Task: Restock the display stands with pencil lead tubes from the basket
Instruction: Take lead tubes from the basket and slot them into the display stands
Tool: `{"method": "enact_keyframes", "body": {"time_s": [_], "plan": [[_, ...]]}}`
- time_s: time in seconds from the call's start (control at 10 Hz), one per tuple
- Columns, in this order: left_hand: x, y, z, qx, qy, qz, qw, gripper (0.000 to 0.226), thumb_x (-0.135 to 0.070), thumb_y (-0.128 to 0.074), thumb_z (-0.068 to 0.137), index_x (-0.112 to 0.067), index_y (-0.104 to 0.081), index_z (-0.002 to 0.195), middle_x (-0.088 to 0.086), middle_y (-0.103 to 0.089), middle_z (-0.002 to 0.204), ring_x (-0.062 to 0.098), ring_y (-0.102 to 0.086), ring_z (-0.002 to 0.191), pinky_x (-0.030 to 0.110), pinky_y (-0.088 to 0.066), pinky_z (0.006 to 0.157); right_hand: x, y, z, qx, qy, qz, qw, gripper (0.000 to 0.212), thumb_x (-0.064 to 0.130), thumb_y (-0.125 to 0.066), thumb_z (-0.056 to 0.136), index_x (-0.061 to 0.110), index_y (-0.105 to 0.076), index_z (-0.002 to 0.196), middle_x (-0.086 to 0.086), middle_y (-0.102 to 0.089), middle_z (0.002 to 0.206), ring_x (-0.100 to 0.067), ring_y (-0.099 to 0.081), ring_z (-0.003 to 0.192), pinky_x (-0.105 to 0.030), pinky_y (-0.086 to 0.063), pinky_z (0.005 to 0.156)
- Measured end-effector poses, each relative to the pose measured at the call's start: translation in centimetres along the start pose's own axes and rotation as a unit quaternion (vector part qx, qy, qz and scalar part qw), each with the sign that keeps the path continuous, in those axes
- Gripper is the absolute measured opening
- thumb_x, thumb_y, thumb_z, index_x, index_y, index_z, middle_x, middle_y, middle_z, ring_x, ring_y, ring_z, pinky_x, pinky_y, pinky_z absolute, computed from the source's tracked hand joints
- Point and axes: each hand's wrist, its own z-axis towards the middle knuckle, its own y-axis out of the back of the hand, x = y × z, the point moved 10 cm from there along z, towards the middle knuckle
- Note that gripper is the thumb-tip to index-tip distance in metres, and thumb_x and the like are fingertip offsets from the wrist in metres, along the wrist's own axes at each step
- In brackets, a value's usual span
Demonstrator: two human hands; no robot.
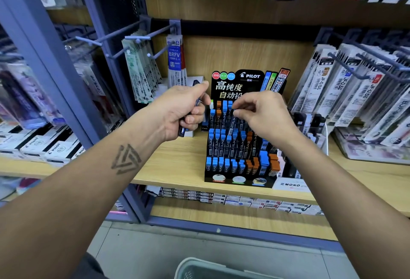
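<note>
A black tiered Pilot display stand [224, 179] sits on the wooden shelf, its rows filled with blue-capped and orange-capped pencil lead tubes [221, 163]. My left hand [182, 110] grips a bundle of dark lead tubes [182, 131] just left of the stand's top row. My right hand [264, 112] pinches one dark tube [232, 125] and holds it tilted over the upper middle rows. The rim of a pale green basket [199, 265] shows at the bottom edge, below the shelf.
The wooden shelf [177, 163] carries white Pilot boxes [53, 148] at left and a Mono stand [292, 184] at right. Hanging refill packs [142, 72] on metal hooks [111, 35] flank the stand. A blue-grey upright post [66, 92] stands left of my arm.
</note>
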Motion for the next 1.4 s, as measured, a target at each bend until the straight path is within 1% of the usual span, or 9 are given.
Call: {"method": "enact_keyframes", "body": {"time_s": [0.3,0.5,0.7,0.8,0.9,1.1,1.2,1.3,1.4], "plan": [[0.4,-0.9,0.1,0.018,0.007,0.019,1.0,0.035,-0.04,-0.049,0.104,-0.013,-0.054,0.082,-0.003,-0.033,0.049,0.007,-0.026,0.035,0.015,-0.016,0.033,-0.3,-2.2,-0.6,0.04,0.017,-0.047,0.998,0.011,0.019,-0.074,0.091,0.022,-0.078,0.1,0.006,-0.075,0.094,-0.01,-0.068,0.09,-0.034,-0.057,0.087],[0.6,-1.1,0.2,0.023,0.007,0.023,0.999,0.036,-0.041,-0.05,0.104,-0.013,-0.055,0.082,-0.003,-0.033,0.05,0.007,-0.026,0.035,0.014,-0.016,0.034,-0.5,-1.7,-0.6,0.044,0.015,-0.064,0.997,0.011,0.018,-0.072,0.092,0.021,-0.079,0.1,0.006,-0.075,0.094,-0.01,-0.067,0.09,-0.028,-0.054,0.084],[0.7,-1.3,0.2,0.025,0.007,0.028,0.999,0.036,-0.042,-0.052,0.103,-0.013,-0.056,0.082,-0.003,-0.034,0.051,0.008,-0.026,0.036,0.015,-0.015,0.035,-0.9,-4.2,-1.2,0.112,0.028,-0.12,0.986,0.014,0.022,-0.069,0.094,0.024,-0.078,0.105,0.006,-0.075,0.101,-0.015,-0.065,0.097,-0.037,-0.054,0.09],[0.6,-1.3,0.2,0.025,0.006,0.028,0.999,0.036,-0.042,-0.052,0.103,-0.013,-0.056,0.082,-0.003,-0.033,0.05,0.007,-0.026,0.035,0.015,-0.016,0.034,-0.5,-2.9,-0.7,0.064,0.049,-0.117,0.99,0.015,0.026,-0.067,0.094,0.024,-0.077,0.106,0.01,-0.072,0.107,-0.013,-0.054,0.104,-0.039,-0.048,0.091],[0.6,-1.2,0.3,0.024,0.006,0.028,0.999,0.036,-0.042,-0.052,0.103,-0.013,-0.056,0.082,-0.003,-0.033,0.05,0.007,-0.026,0.035,0.015,-0.016,0.034,-0.2,-2.5,-0.6,0.058,0.061,-0.113,0.99,0.017,0.031,-0.071,0.091,0.024,-0.075,0.106,0.012,-0.068,0.104,-0.009,-0.045,0.099,-0.036,-0.045,0.087],[0.6,-1.4,0.2,0.024,0.005,0.034,0.999,0.035,-0.041,-0.051,0.103,-0.012,-0.056,0.084,-0.003,-0.033,0.05,0.007,-0.026,0.036,0.015,-0.015,0.035,-0.1,-4.3,-1.1,0.085,0.075,-0.181,0.977,0.023,0.03,-0.077,0.086,0.025,-0.07,0.107,0.007,-0.061,0.106,-0.015,-0.046,0.102,-0.039,-0.046,0.087],[0.7,-1.7,0.2,0.031,0.009,0.034,0.999,0.036,-0.042,-0.051,0.103,-0.012,-0.055,0.084,-0.003,-0.033,0.051,0.008,-0.026,0.036,0.015,-0.014,0.037,-0.1,-4.0,-0.8,0.065,0.066,-0.151,0.984,0.018,0.025,-0.076,0.087,0.023,-0.071,0.105,0.008,-0.059,0.101,-0.015,-0.05,0.097,-0.035,-0.045,0.083],[1.3,-2.4,0.1,0.046,0.027,0.038,0.998,0.039,-0.047,-0.051,0.102,-0.012,-0.055,0.086,-0.002,-0.033,0.051,0.008,-0.026,0.036,0.014,-0.015,0.037,-0.6,-2.3,-0.6,0.03,0.023,-0.056,0.998,0.011,0.02,-0.075,0.088,0.021,-0.073,0.099,0.01,-0.061,0.093,-0.01,-0.053,0.084,-0.027,-0.043,0.076],[3.0,-4.5,-0.6,0.098,0.08,0.022,0.992,0.051,-0.059,-0.044,0.1,-0.011,-0.054,0.087,-0.003,-0.033,0.051,0.007,-0.027,0.036,0.015,-0.015,0.035,-1.9,0.2,-1.5,0.006,-0.077,0.242,0.967,0.011,0.016,-0.072,0.091,0.014,-0.076,0.101,0.001,-0.073,0.091,-0.004,-0.062,0.08,-0.021,-0.046,0.074]]}}
